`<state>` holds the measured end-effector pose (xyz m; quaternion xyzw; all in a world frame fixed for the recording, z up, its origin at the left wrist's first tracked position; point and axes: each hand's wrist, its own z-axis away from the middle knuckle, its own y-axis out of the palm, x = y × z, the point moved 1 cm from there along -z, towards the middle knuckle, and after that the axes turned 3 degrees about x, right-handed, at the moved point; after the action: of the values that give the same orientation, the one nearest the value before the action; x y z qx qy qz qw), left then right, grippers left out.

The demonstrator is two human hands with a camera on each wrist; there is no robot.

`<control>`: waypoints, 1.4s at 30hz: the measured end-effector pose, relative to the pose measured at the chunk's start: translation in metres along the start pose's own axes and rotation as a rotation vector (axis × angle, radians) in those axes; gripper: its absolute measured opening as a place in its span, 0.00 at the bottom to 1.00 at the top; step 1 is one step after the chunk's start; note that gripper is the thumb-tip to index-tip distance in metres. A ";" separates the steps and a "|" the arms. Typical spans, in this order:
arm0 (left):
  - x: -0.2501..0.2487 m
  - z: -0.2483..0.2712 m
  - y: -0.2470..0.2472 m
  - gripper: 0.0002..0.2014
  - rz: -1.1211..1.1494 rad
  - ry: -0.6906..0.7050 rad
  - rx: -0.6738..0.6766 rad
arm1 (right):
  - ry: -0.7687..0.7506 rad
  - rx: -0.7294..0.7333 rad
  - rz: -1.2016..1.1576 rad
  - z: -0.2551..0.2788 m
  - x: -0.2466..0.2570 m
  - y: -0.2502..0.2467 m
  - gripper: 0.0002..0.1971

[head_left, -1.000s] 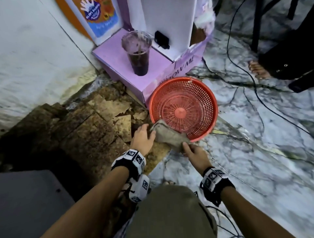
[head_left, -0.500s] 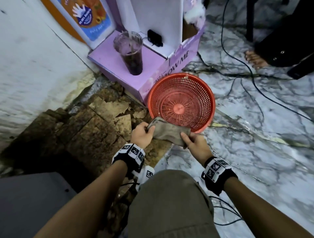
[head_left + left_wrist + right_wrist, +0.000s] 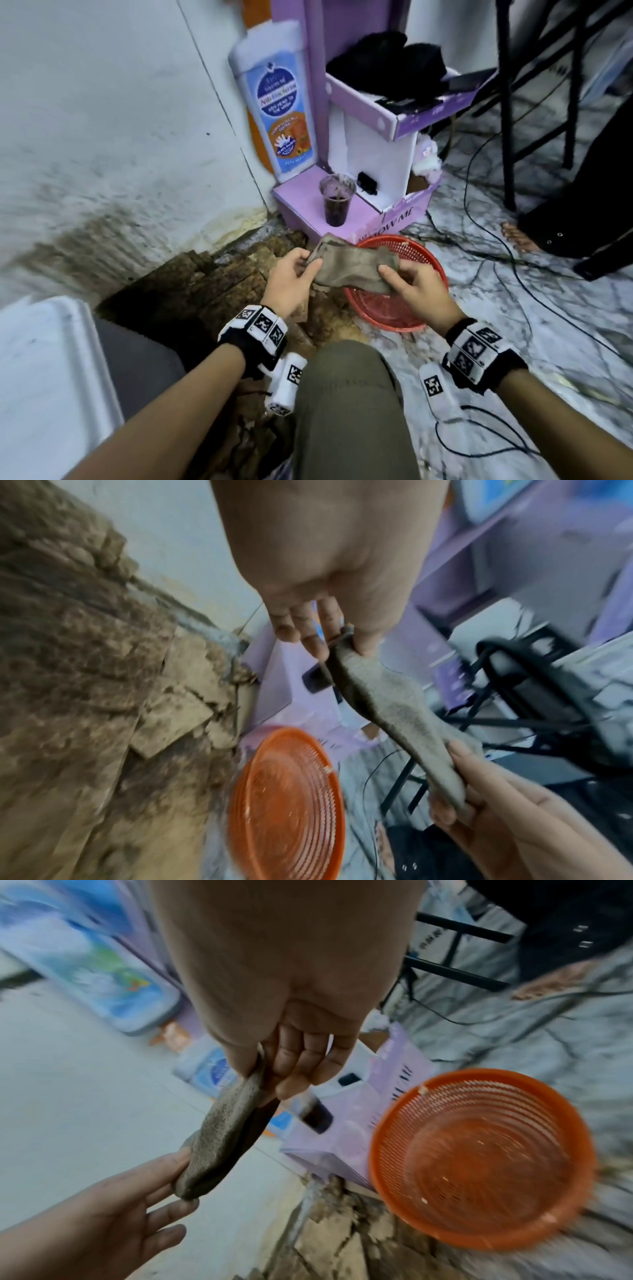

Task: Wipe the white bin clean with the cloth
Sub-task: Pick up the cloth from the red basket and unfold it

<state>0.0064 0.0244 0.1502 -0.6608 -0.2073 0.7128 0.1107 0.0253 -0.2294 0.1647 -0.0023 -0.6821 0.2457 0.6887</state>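
A dirty grey-brown cloth [image 3: 352, 269] is stretched in the air between my two hands, above the near rim of a red mesh basket [image 3: 407, 311]. My left hand [image 3: 310, 263] pinches its left end and my right hand [image 3: 387, 275] pinches its right end. The left wrist view shows the left hand [image 3: 346, 642] gripping the cloth [image 3: 387, 704] by thumb and fingers. In the right wrist view the right hand [image 3: 263, 1074] holds the cloth [image 3: 226, 1131] the same way. A white bin [image 3: 48, 370] shows partly at the lower left, apart from both hands.
A purple box [image 3: 301, 195] holding a cup of dark liquid [image 3: 336, 202] stands behind the basket, beside a tall bottle-shaped sign [image 3: 277, 102]. Black cables [image 3: 496, 246] cross the marble floor, near another person's foot [image 3: 517, 236]. Crumbled brown flooring [image 3: 212, 284] lies on the left.
Both hands have lifted the cloth from floor level by the basket's rim and pulled it taut. The view has tilted up, and the white bin has come into sight at lower left.
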 end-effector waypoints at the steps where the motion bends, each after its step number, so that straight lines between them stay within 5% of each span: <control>1: -0.012 0.007 -0.015 0.06 0.018 0.022 -0.022 | -0.040 0.025 -0.002 -0.001 0.019 0.001 0.16; 11: -0.083 0.096 -0.144 0.03 0.252 0.139 -0.203 | -0.346 0.192 0.069 0.026 0.180 0.040 0.05; 19: -0.080 0.203 -0.236 0.04 0.390 0.092 -0.445 | -0.280 0.439 -0.044 0.051 0.251 0.129 0.06; 29: 0.002 0.288 -0.312 0.06 0.422 -0.126 -0.586 | -0.304 0.472 0.334 0.082 0.237 0.255 0.19; 42: 0.059 0.273 -0.349 0.09 0.164 -0.348 -0.429 | -0.012 0.532 0.191 0.138 0.171 0.341 0.21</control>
<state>-0.3101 0.3193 0.2627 -0.5513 -0.3149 0.7621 -0.1270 -0.2280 0.0831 0.2191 0.1160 -0.5945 0.4799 0.6347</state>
